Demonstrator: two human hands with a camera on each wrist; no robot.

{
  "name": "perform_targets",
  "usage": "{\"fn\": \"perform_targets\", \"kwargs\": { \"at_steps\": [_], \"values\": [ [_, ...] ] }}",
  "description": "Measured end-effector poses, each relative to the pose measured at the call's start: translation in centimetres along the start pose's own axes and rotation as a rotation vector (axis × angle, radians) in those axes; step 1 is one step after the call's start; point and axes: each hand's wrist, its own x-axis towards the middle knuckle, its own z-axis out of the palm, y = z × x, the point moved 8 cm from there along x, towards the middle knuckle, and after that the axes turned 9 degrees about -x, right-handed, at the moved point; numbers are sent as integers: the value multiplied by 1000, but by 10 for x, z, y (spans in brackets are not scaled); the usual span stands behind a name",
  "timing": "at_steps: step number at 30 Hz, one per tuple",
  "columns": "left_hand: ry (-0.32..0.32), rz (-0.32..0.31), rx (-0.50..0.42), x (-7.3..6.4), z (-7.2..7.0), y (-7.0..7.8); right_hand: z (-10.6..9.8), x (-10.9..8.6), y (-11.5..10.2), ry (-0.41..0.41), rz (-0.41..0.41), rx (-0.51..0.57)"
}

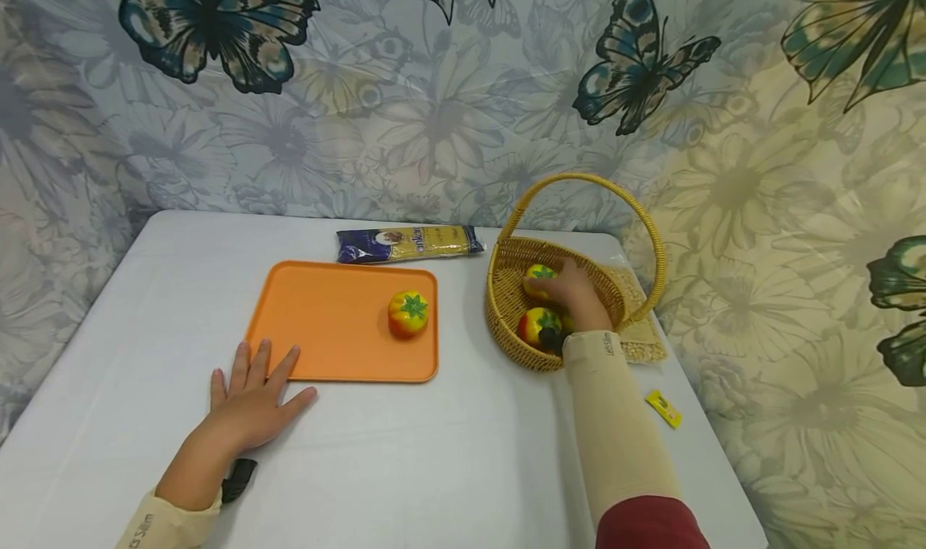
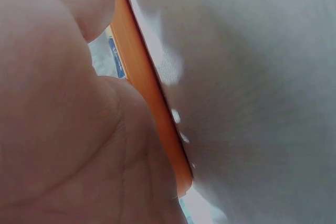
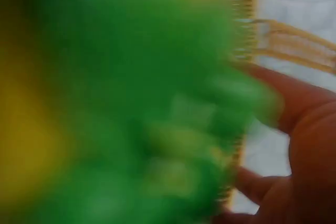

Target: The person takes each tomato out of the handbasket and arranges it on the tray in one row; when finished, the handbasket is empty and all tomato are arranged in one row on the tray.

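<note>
My right hand (image 1: 579, 292) reaches into a wicker basket (image 1: 499, 324), its thumb lying across a yellow tomato-like fruit (image 1: 538, 293) with a green leafy top. Its other fingertips are partly hidden. A second, red-and-yellow fruit (image 1: 531, 325) sits nearer the basket's front, and a blurred green leafy top (image 3: 121, 77) fills much of the right wrist view. My left hand (image 1: 249, 408) lies spread, fingertips over the near left corner of an orange tray (image 1: 325, 324). On the tray's right side stands another such fruit (image 1: 407, 317). The left wrist view shows the palm (image 2: 68, 119) beside the tray's edge (image 2: 152, 93).
A blue-and-yellow packet (image 1: 412, 243) lies behind the tray. Beside the basket is a clear bag of pale, small pieces (image 1: 644, 344). A small yellow sachet (image 1: 663, 409) lies near the table's right edge. The basket's tall handle (image 1: 579, 178) arches over it.
</note>
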Motion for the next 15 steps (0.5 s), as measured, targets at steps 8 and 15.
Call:
{"fn": "perform_targets", "kwargs": {
  "at_steps": [8, 15],
  "values": [
    [5, 11, -10, 3, 2, -4, 8, 2, 7, 18, 11, 62],
    [1, 9, -4, 5, 4, -9, 9, 1, 6, 28, 4, 72]
  ]
}}
